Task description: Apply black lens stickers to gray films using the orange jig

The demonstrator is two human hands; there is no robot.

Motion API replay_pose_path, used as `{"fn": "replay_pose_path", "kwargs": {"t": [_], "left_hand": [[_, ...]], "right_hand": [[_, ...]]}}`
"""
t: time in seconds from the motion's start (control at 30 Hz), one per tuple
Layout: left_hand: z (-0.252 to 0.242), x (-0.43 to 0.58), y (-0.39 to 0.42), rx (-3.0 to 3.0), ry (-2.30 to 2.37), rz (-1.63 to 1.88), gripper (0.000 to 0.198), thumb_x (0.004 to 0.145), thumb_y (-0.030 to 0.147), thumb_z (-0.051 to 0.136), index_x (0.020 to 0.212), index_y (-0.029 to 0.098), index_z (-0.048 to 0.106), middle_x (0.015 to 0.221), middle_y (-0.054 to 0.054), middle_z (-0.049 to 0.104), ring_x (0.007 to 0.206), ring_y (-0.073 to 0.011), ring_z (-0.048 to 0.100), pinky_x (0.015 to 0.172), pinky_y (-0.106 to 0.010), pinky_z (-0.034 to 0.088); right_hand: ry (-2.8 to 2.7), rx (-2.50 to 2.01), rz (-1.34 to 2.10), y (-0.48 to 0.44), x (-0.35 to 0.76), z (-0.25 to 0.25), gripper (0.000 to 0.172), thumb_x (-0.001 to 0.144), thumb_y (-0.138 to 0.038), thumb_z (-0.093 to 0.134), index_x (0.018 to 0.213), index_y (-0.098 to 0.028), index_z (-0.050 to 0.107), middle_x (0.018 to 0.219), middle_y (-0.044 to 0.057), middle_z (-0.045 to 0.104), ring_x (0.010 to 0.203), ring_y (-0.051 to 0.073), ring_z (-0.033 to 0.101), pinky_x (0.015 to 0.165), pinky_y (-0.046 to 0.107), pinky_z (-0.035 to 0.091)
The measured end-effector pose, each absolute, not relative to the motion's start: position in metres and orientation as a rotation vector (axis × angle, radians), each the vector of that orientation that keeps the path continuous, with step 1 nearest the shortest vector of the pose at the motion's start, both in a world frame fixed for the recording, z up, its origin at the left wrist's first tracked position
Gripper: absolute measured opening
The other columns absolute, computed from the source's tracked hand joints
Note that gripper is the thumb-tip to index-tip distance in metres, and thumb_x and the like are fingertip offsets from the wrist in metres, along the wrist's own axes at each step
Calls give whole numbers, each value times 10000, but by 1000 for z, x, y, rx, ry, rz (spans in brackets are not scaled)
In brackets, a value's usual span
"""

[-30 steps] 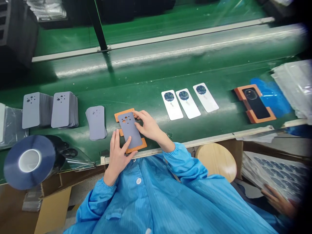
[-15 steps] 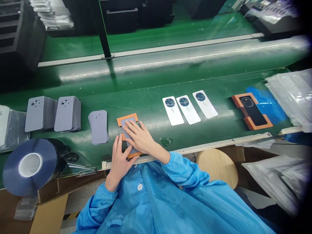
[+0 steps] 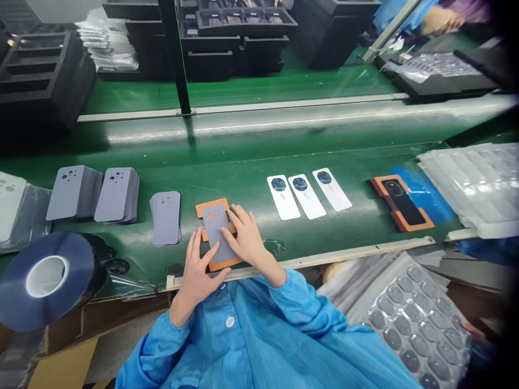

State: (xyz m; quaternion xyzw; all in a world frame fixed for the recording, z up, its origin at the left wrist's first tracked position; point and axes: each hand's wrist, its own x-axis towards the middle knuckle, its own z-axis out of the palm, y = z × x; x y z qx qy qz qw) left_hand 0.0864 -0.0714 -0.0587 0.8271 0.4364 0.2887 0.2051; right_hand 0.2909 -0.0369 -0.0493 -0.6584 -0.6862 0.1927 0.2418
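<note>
A grey phone-back-shaped sheet [image 3: 217, 224] with camera holes at its top lies on an orange fixture [image 3: 206, 206] near the bench's front edge. My left hand [image 3: 199, 269] rests along the left side of the sheet, fingers extended, the fingertips at its lower left edge. On the other side, my right hand [image 3: 246, 239] has its fingers spread, with the thumb and fingertips at the sheet's right edge. Neither hand grasps anything. Left of the fixture sits a small fanned pile of grey sheets [image 3: 165, 219].
Taller grey stacks [image 3: 65, 192] and a film roll [image 3: 24, 286] are at left. Three white phone-back panels [image 3: 284, 202] lie right of my hands, then an orange holder [image 3: 424, 224] with a black panel. A person's hand [image 3: 441, 20] shows beyond; a clear tray [image 3: 405, 319] is lower right.
My right hand has slid off the sheet's upper face to its right edge, uncovering the camera holes. The view has tilted up, and a clear tray has appeared at lower right.
</note>
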Motion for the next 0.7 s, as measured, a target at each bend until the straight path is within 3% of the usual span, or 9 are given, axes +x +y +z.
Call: {"fn": "replay_pose_path", "kwargs": {"t": [0.13, 0.23, 0.37, 0.5, 0.6, 0.7], "left_hand": [[-57, 90, -70, 2090, 1289, 1061, 373, 960, 302, 697, 1326, 226, 686, 1593, -172, 475, 1478, -368, 465, 1171, -591, 453], [-51, 91, -65, 1762, 1376, 1168, 309, 998, 360, 635, 1257, 206, 701, 1295, -145, 674, 1154, -267, 674, 980, -437, 575], [-41, 86, -55, 1233, 1355, 1119, 469, 1022, 521, 551, 1321, 168, 632, 985, -79, 734, 665, -143, 636, 649, -286, 552], [-39, 81, -50, 950, 1355, 1077, 566, 894, 587, 699, 1251, 151, 637, 959, -90, 770, 720, -198, 708, 618, -280, 551], [-40, 79, -51, 865, 1328, 1063, 586, 833, 547, 771, 1237, 151, 621, 1031, -120, 789, 822, -247, 758, 665, -305, 587], [-41, 80, -53, 817, 1304, 1054, 590, 824, 540, 777, 1237, 155, 605, 1052, -131, 794, 855, -267, 773, 683, -326, 605]], "right_hand": [[-1769, -1834, 661, -48, 292, -51, 543, 1039, -461, 543, 1503, -180, 575, 1638, 196, 458, 1563, 381, 366, 1252, 691, 263], [-1719, -1705, 737, -56, 284, -35, 563, 1034, -447, 556, 1549, -220, 525, 1654, 164, 445, 1569, 350, 367, 1269, 681, 244], [-1751, -1371, 904, -65, 275, -12, 469, 1043, -379, 562, 1496, -261, 584, 1536, 114, 599, 1464, 268, 525, 1285, 567, 306], [-1668, -1365, 969, -67, 274, -9, 374, 1023, -347, 595, 1373, -247, 677, 1380, 105, 706, 1310, 261, 641, 1156, 477, 492], [-1593, -1419, 987, -67, 276, -16, 309, 1002, -324, 614, 1284, -251, 715, 1311, 94, 735, 1218, 259, 683, 1093, 459, 534], [-1488, -1453, 1070, -68, 275, -25, 375, 962, -334, 663, 1322, -232, 686, 1205, 94, 757, 975, 220, 722, 915, 414, 598]]}}
